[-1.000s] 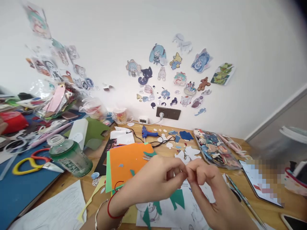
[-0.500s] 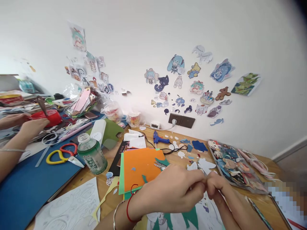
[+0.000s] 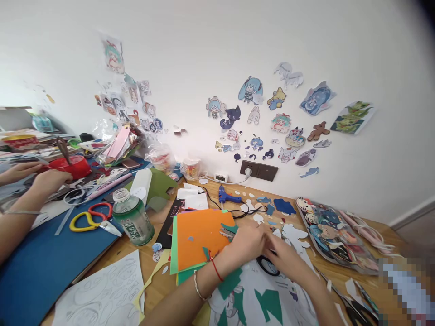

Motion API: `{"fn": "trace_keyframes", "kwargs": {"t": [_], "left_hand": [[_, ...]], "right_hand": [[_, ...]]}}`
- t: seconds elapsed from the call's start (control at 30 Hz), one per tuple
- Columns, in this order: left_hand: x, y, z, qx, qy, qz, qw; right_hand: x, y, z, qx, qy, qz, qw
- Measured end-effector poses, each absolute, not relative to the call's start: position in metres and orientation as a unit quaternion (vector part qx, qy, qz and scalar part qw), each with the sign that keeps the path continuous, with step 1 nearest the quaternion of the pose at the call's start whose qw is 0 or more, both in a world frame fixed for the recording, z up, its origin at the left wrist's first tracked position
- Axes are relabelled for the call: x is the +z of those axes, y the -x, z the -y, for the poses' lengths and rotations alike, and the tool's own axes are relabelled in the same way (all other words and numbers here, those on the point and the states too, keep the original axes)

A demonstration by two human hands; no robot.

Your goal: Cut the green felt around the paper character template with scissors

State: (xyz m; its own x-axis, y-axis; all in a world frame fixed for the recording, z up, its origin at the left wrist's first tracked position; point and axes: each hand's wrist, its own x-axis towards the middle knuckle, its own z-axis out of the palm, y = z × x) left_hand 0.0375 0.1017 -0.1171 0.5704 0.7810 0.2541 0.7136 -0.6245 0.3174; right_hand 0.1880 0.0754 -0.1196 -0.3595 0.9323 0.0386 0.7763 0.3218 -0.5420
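Note:
My left hand [image 3: 249, 242] and my right hand [image 3: 283, 256] meet over the papers at the front of the desk. Fingers of both hands are closed and close together; whatever they pinch is hidden behind them. Just below the fingertips is a black ring-shaped thing [image 3: 268, 266], partly covered. Under my wrists lies a white printed sheet [image 3: 249, 290] with green paper cut-outs [image 3: 270, 304] on it. A stack of coloured paper with an orange sheet [image 3: 200, 235] on top sits beside my left hand. Black-handled scissors [image 3: 355, 308] rest right of my right forearm.
A green-tinted bottle [image 3: 134, 222] and red-yellow scissors [image 3: 93, 219] stand and lie to the left. Behind are a blue glue gun [image 3: 228, 194] with its cord and a tray of cut-outs [image 3: 336, 235]. Another person's hands [image 3: 50, 181] are by a red bowl [image 3: 76, 167].
Both my hands have shifted left and slightly away from me, uncovering the green cut-outs, the black ring-shaped thing and the black-handled scissors. The view has moved slightly.

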Motion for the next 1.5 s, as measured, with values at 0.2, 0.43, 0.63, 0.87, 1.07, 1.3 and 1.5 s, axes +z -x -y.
{"fn": "trace_keyframes", "kwargs": {"t": [0.2, 0.43, 0.63, 0.87, 1.07, 1.3, 1.5], "left_hand": [[-0.167, -0.063, -0.097, 0.177, -0.847, -0.497, 0.064], [-0.182, -0.068, -0.100, 0.179, -0.848, -0.495, 0.059], [-0.185, -0.069, -0.102, 0.190, -0.850, -0.484, 0.081], [-0.184, -0.068, -0.103, 0.186, -0.848, -0.486, 0.099], [-0.184, -0.066, -0.105, 0.190, -0.847, -0.484, 0.111], [-0.183, -0.064, -0.106, 0.195, -0.847, -0.480, 0.123], [-0.183, -0.063, -0.105, 0.211, -0.846, -0.476, 0.115]], "right_hand": [[-0.174, -0.175, -0.096, 0.157, 0.561, 0.777, 0.240], [-0.191, -0.186, -0.091, 0.154, 0.545, 0.770, 0.294], [-0.203, -0.188, -0.086, 0.153, 0.548, 0.756, 0.323], [-0.210, -0.193, -0.088, 0.160, 0.537, 0.757, 0.337], [-0.207, -0.191, -0.088, 0.168, 0.535, 0.750, 0.350], [-0.197, -0.189, -0.088, 0.207, 0.540, 0.731, 0.363], [-0.192, -0.186, -0.090, 0.245, 0.567, 0.677, 0.400]]}}
